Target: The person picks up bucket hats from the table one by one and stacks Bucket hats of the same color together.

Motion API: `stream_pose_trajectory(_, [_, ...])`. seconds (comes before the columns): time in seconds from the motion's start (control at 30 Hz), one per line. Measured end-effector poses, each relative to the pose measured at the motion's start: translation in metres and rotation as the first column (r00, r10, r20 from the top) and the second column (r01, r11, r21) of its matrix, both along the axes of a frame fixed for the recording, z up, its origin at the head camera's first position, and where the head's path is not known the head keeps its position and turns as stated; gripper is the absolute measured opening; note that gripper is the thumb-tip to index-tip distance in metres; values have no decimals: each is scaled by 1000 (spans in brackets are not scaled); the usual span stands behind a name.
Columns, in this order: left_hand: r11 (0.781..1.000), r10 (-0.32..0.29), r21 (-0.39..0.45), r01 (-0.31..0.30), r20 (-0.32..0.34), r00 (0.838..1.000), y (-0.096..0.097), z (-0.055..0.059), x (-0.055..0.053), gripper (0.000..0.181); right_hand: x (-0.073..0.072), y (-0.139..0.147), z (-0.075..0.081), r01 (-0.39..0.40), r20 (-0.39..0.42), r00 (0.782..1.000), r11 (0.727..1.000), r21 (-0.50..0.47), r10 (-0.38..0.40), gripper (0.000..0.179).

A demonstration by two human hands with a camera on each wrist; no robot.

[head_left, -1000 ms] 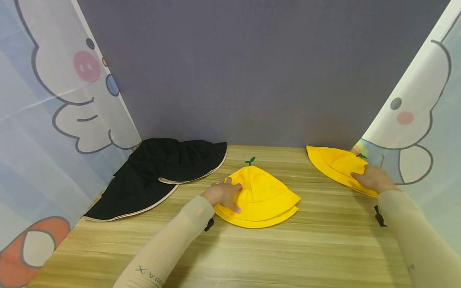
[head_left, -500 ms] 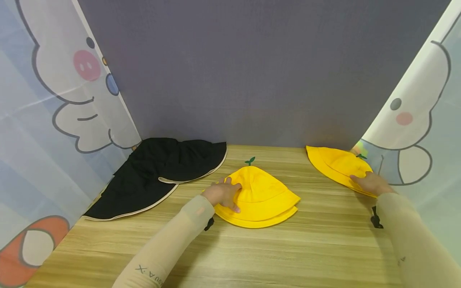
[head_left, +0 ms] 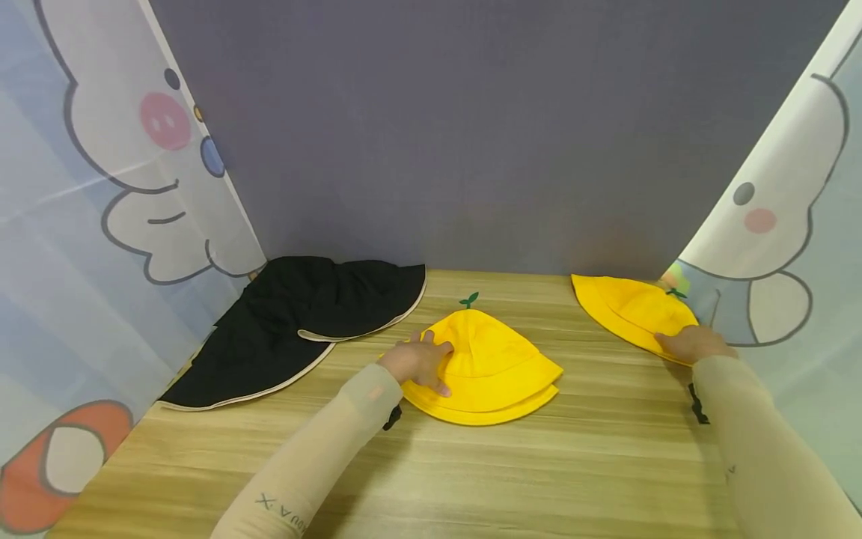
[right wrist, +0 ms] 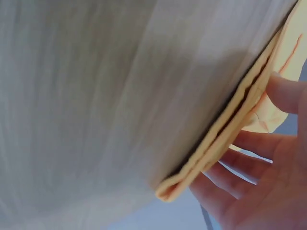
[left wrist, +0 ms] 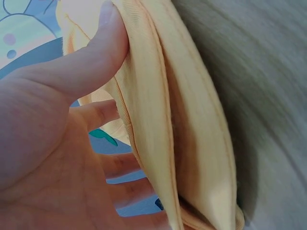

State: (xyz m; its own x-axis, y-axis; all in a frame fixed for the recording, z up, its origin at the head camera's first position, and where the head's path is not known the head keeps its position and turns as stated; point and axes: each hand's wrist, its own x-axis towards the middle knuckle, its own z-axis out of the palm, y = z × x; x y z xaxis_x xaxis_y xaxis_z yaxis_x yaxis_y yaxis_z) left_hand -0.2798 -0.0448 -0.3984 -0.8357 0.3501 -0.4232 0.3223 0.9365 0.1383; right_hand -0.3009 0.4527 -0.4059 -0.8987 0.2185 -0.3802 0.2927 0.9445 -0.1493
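Note:
A folded yellow bucket hat (head_left: 491,367) with a green sprout on top lies flat at the middle of the table. My left hand (head_left: 419,365) rests on its left side, fingers spread. In the left wrist view the thumb (left wrist: 103,52) lies on the hat's brim (left wrist: 148,105), whose two layers stand slightly apart. Far right lies a second yellow bucket hat (head_left: 622,307), also sprout-topped. My right hand (head_left: 697,344) touches its near right edge. The right wrist view has the thumb (right wrist: 285,93) on the cloth and extended fingers (right wrist: 249,165) along the edge of the layered brim (right wrist: 218,136).
Two black hats (head_left: 269,337) with pale brim edging overlap at the back left. A grey panel (head_left: 498,135) rises behind the wooden table (head_left: 512,479). Cartoon-printed sheets stand at the left (head_left: 40,299) and right (head_left: 774,299).
My right hand has shifted slightly nearer along the edge of the right yellow hat, and its forearm has moved left. My left hand stays in place on the middle hat.

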Motion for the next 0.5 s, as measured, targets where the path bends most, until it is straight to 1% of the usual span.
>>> stream_pose_trajectory(0.2, [1000,0,-12,0,-2,1000,-1,-1,1,85,0,-10,1,-47,9,999,998,46,47,99])
stream_pose_trajectory(0.4, [1000,-5,-7,5,2,1000,-1,0,1,85,3,-11,-1,-38,-14,999,999,19,39,102])
stream_pose_trajectory(0.5, [1000,-6,-11,6,4,1000,0,0,0,85,4,-8,0,-56,-20,998,998,0,56,104])
